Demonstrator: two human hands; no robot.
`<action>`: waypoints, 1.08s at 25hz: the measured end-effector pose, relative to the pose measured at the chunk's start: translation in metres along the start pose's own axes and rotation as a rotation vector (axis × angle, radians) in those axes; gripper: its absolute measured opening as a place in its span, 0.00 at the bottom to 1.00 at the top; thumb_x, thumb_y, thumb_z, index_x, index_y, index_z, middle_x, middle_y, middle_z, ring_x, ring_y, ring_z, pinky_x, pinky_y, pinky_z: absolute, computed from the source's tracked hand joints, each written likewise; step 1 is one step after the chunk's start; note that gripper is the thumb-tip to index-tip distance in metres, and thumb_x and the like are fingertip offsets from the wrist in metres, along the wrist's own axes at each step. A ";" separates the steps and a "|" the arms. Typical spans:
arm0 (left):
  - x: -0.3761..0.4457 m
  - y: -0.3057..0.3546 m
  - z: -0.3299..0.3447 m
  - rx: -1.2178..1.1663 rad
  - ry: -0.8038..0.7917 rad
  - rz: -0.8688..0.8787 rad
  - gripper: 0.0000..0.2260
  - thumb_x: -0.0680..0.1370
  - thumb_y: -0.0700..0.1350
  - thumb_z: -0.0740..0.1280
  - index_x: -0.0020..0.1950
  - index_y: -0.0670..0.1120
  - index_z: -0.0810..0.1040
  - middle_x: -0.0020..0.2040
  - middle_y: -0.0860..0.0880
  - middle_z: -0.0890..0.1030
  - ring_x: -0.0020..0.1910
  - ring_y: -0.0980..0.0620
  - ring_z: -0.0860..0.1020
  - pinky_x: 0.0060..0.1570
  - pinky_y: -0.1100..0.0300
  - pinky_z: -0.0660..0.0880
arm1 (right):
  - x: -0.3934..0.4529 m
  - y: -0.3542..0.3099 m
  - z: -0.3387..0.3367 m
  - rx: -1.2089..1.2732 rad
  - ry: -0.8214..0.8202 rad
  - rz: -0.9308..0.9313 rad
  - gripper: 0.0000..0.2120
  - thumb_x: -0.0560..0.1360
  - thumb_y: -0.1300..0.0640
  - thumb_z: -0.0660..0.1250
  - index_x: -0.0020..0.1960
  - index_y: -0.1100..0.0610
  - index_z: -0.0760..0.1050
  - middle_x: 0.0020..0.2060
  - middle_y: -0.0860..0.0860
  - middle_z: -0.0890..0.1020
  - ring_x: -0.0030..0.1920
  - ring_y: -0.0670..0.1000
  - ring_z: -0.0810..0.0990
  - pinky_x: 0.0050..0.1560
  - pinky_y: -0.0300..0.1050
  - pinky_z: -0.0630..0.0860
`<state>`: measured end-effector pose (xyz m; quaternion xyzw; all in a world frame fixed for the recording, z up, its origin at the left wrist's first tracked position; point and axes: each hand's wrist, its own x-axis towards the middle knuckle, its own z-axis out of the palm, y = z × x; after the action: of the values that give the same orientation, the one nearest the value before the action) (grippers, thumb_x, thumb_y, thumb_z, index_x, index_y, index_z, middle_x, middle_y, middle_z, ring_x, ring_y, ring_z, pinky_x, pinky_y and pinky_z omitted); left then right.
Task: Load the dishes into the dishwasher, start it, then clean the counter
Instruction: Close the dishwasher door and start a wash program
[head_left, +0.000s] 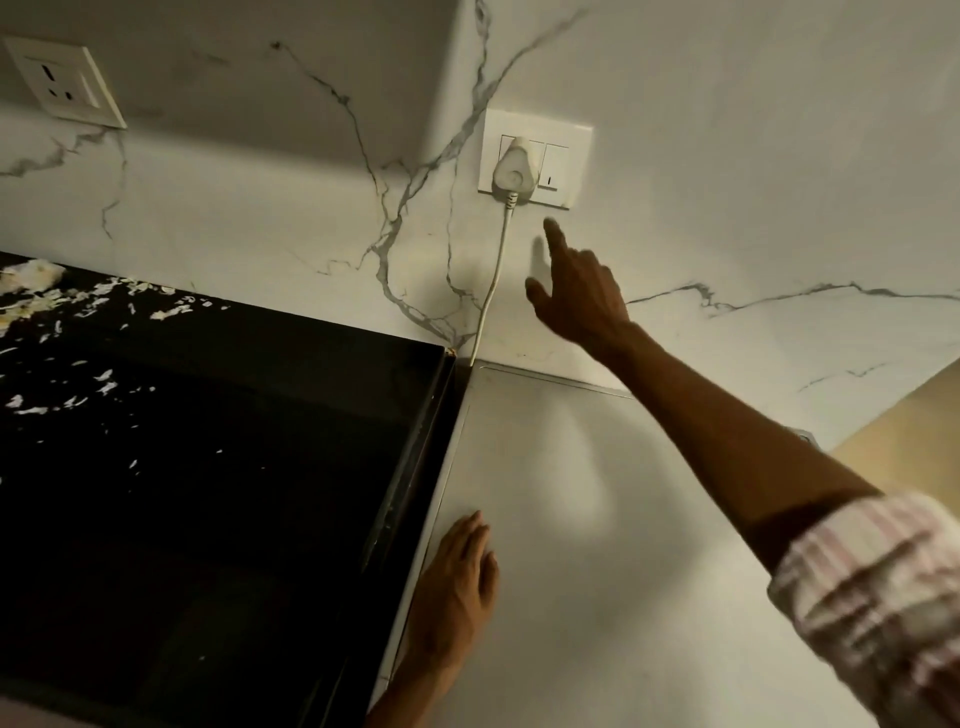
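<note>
A white wall socket plate (571, 140) on the marble backsplash carries a white plug (512, 171) and a rocker switch (554, 166). From the plug a white cord (493, 283) drops behind the white appliance top (597, 519). My right hand (576, 291) reaches up toward the plate with the index finger straight; its tip is a little below the switch and touches nothing. The other fingers are curled, holding nothing. My left hand (457, 577) rests flat on the left edge of the white top, fingers straight.
A black counter (208, 467) fills the left, strewn with white scraps and crumbs (62, 301) at its far left. A second socket plate (65, 83) sits on the wall at upper left. A beige surface (904, 421) shows at the right edge.
</note>
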<state>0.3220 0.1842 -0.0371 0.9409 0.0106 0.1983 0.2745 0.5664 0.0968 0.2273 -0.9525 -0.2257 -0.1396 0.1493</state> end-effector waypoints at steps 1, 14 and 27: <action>0.000 0.000 0.001 -0.002 0.008 0.004 0.16 0.79 0.48 0.64 0.62 0.43 0.79 0.65 0.47 0.78 0.64 0.52 0.76 0.60 0.59 0.76 | 0.016 0.001 -0.003 -0.043 -0.008 0.007 0.39 0.79 0.50 0.64 0.79 0.58 0.43 0.51 0.62 0.79 0.47 0.59 0.76 0.52 0.58 0.77; 0.000 0.000 0.002 -0.019 0.033 0.005 0.17 0.79 0.50 0.60 0.63 0.43 0.79 0.64 0.46 0.78 0.63 0.51 0.77 0.60 0.59 0.76 | 0.050 -0.005 0.003 -0.109 -0.088 0.105 0.46 0.76 0.56 0.66 0.79 0.55 0.35 0.46 0.59 0.79 0.46 0.59 0.76 0.53 0.57 0.73; 0.000 0.001 0.000 0.024 -0.017 -0.015 0.18 0.80 0.50 0.59 0.64 0.42 0.77 0.64 0.44 0.78 0.64 0.48 0.76 0.61 0.58 0.75 | -0.225 0.013 0.103 -0.003 -0.442 0.275 0.30 0.78 0.45 0.61 0.76 0.55 0.58 0.71 0.55 0.70 0.69 0.58 0.69 0.67 0.52 0.67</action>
<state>0.3220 0.1832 -0.0364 0.9456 0.0178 0.1882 0.2646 0.3999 0.0341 0.0551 -0.9818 -0.1212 0.0935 0.1127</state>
